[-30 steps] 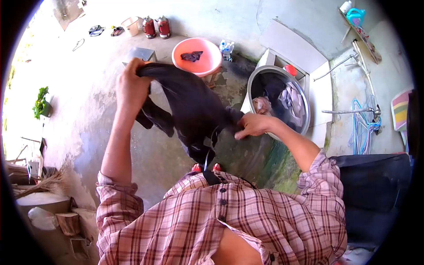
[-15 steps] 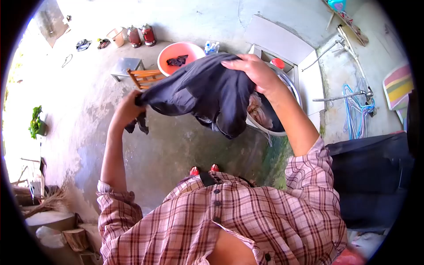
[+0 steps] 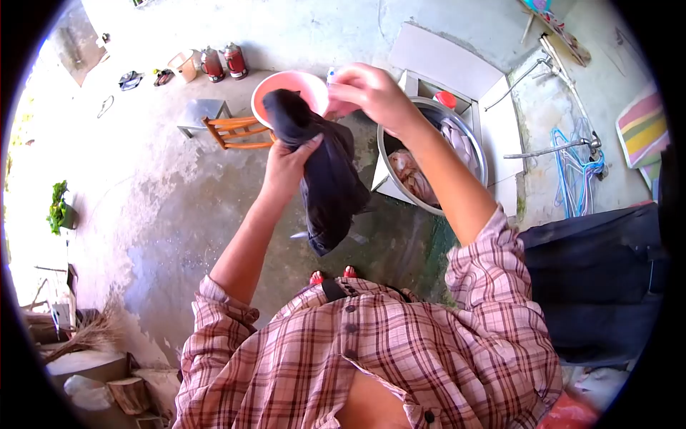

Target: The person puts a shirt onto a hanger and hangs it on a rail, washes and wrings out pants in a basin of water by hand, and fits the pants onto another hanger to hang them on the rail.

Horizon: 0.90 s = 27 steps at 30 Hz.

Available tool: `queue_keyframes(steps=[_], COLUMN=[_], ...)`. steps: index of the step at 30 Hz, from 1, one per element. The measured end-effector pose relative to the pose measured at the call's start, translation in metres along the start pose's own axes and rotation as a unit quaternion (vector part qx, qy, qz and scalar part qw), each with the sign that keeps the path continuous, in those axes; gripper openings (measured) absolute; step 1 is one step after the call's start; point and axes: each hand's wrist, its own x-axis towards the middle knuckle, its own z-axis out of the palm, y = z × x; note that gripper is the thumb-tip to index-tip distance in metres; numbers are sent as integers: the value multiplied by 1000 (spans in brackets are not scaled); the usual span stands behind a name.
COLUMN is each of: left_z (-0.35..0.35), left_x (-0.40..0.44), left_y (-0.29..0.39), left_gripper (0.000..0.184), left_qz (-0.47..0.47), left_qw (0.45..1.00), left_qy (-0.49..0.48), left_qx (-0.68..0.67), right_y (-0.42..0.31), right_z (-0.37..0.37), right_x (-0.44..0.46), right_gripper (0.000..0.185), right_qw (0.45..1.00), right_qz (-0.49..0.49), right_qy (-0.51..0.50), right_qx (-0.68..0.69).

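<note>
A dark garment (image 3: 329,189) hangs bunched in front of me, its kind not clear from its folds. My left hand (image 3: 288,170) is closed around its upper part, thumb across the cloth. Up and to the right, my right hand (image 3: 371,96) is off the cloth, fingers bent and apart, slightly blurred, with nothing visible in them. Behind the garment is a pink basin (image 3: 312,84), partly covered by it. To the right stands a large metal tub (image 3: 480,154) with wet clothes (image 3: 414,175) in it, beneath my right forearm.
A wooden chair (image 3: 232,132) and a grey stool (image 3: 200,114) stand left of the basin. Two red thermoses (image 3: 234,61) line the wall. A tap (image 3: 550,155) juts out at right, near blue hangers (image 3: 572,182). Dark cloth (image 3: 593,279) hangs at lower right.
My right hand has let go of the garment and moved up and left. My left hand has moved right and up, and the garment, stretched between both hands before, now hangs from the left.
</note>
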Motion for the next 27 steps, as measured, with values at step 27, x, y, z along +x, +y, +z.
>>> queue_keyframes(steps=[27], left_z=[-36], left_x=[-15], left_y=[8], left_gripper=[47], left_qz=[-34], left_qw=[959], left_qy=[66], left_qx=[-274], right_y=[99], right_z=[38], right_x=[-116], right_gripper=[34], right_qw=[949], right_qz=[59], right_qy=[97], right_qx=[295])
